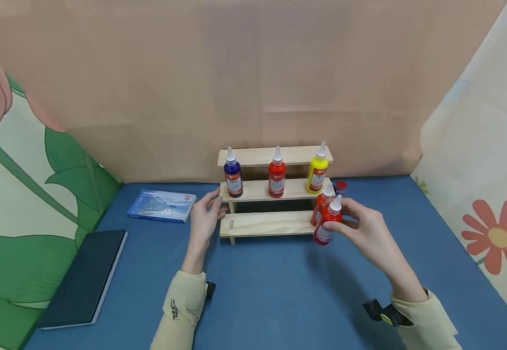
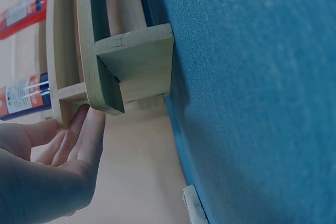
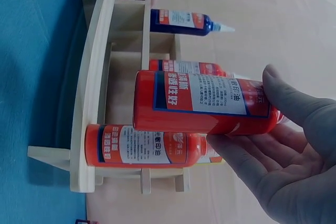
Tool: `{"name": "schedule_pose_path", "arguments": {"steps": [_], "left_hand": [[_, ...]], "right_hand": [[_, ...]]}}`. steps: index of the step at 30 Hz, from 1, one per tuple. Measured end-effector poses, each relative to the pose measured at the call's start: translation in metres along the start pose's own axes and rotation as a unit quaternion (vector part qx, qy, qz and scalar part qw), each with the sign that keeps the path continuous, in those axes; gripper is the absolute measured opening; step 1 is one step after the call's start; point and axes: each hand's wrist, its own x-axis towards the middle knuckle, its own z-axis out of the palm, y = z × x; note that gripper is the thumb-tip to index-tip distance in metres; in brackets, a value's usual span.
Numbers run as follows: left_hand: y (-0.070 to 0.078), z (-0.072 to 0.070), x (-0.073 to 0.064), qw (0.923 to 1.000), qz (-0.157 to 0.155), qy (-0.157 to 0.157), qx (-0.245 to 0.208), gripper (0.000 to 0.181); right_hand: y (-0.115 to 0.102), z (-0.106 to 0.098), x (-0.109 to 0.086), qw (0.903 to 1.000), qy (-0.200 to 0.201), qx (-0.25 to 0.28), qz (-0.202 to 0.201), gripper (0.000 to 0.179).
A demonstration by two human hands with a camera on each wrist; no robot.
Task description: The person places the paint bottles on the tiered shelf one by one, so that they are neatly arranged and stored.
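Observation:
A three-tier wooden rack [image 1: 271, 223] stands on the blue cloth. My left hand [image 1: 204, 216] holds the left end of its middle shelf, thumb and fingers at the board's end [image 2: 63, 93]. In my right hand [image 1: 365, 231] is a red paint bottle [image 3: 205, 103] with a white nozzle, pinched near its top and tilted. It is in front of an orange-red bottle [image 3: 142, 145] standing at the right end of the bottom shelf. On the middle shelf stand a dark blue bottle [image 1: 233, 179], a red bottle [image 1: 277, 177] and a yellow bottle [image 1: 316, 172].
Behind the right end of the rack a dark red round cap [image 1: 341, 185] shows, its body mostly hidden. A blue flat box [image 1: 161, 205] lies left of the rack, and a dark notebook [image 1: 82, 282] nearer on the left. A brown paper backdrop [image 1: 253, 87] rises behind.

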Motion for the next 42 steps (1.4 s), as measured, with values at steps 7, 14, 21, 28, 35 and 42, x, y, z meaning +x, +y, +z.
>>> {"name": "schedule_pose_path", "arguments": {"steps": [7, 14, 21, 28, 35, 42], "left_hand": [[-0.004, -0.002, -0.003, 0.9999, -0.005, 0.013, -0.005, 0.042], [-0.001, 0.003, 0.002, 1.0000, 0.004, -0.003, -0.002, 0.042], [0.004, 0.001, 0.003, 0.9999, 0.010, -0.001, 0.009, 0.041], [0.000, 0.004, -0.001, 1.0000, -0.002, 0.003, 0.003, 0.042], [0.002, 0.005, 0.000, 0.9999, -0.005, 0.010, -0.002, 0.041], [0.000, 0.002, 0.000, 0.9999, -0.013, 0.001, -0.001, 0.042]], "right_hand": [[-0.006, 0.004, 0.009, 0.9999, -0.012, 0.002, -0.007, 0.047], [-0.007, 0.006, 0.009, 1.0000, -0.007, 0.004, -0.002, 0.047], [-0.008, 0.018, 0.016, 0.9997, -0.010, 0.018, -0.015, 0.047], [-0.010, 0.022, 0.024, 0.9995, -0.014, 0.000, -0.028, 0.048], [-0.013, 0.025, 0.032, 0.9995, -0.018, 0.013, -0.023, 0.049], [-0.013, 0.034, 0.038, 0.9995, -0.017, 0.019, -0.019, 0.048]]}}
